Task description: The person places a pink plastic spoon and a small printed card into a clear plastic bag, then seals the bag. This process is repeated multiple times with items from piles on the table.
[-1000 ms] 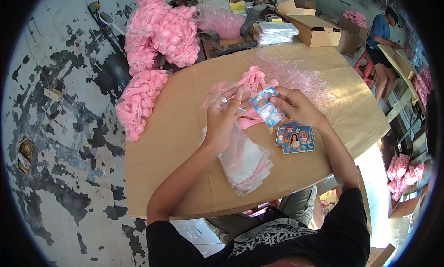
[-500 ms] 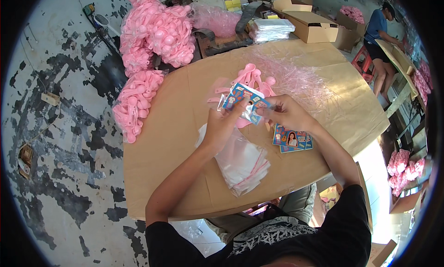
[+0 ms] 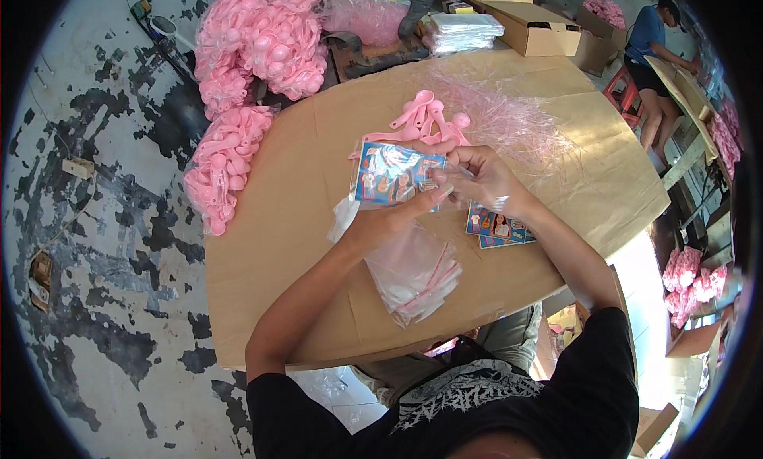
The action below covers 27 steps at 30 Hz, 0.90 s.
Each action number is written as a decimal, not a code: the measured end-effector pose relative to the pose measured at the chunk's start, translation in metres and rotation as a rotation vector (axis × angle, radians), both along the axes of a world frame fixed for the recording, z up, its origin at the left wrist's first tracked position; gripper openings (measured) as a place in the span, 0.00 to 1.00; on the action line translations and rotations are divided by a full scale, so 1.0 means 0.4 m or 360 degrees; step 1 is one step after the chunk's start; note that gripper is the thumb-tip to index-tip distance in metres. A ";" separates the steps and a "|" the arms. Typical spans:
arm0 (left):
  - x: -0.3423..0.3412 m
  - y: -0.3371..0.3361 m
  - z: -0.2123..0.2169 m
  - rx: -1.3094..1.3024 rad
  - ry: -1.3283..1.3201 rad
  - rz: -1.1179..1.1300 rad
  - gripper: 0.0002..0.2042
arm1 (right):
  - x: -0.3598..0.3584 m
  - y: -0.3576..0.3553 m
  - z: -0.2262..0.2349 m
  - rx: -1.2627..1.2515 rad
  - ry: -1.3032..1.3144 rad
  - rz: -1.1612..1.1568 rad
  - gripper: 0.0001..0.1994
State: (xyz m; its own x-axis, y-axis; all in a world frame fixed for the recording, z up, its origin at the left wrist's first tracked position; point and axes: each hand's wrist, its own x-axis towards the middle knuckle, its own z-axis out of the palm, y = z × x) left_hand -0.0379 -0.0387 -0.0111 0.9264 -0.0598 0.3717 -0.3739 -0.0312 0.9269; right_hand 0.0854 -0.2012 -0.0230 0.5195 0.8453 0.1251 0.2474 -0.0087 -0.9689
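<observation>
A blue printed card (image 3: pixel 391 173) with small pictures sits in a clear plastic bag (image 3: pixel 358 166), whose film shines over it. My left hand (image 3: pixel 391 222) grips the bag from below, thumb along its lower edge. At the bag's right end, my right hand (image 3: pixel 494 182) pinches the plastic between bent fingers. Just beyond both hands lie several loose pink plastic scoops (image 3: pixel 425 113). Under my left wrist is a fanned pile of clear bags (image 3: pixel 413 272) with red-lined edges. More blue cards (image 3: pixel 499 224) lie stacked below my right hand.
Brown paper covers the table (image 3: pixel 278 292). Bagged pink scoops (image 3: pixel 226 161) are heaped along its left edge. Thin clear plastic strips (image 3: pixel 517 117) spread at the far right. Behind stand a stack of clear bags (image 3: pixel 463 34) and a cardboard box (image 3: pixel 534 31). Another person (image 3: pixel 653 58) works at the right.
The bagged card has turned flatter toward me and shifted slightly left. My left hand now holds it from below, and my right hand has moved to the bag's right end.
</observation>
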 end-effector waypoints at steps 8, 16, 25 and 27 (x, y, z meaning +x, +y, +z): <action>0.020 0.091 0.023 -0.0544 -0.0114 0.0338 0.17 | 0.075 -0.013 -0.066 -0.0102 -0.1888 0.0011 0.10; 0.030 0.114 0.026 -0.0911 -0.0107 0.0361 0.19 | 0.080 -0.044 -0.006 -0.0310 -0.1614 -0.0274 0.09; 0.045 0.129 -0.002 -0.1053 -0.0061 0.0344 0.17 | 0.082 -0.059 0.036 0.0119 -0.0687 -0.0235 0.11; 0.046 0.108 -0.016 -0.1044 -0.0043 0.0274 0.17 | 0.061 -0.046 0.035 0.0177 -0.0507 -0.0180 0.12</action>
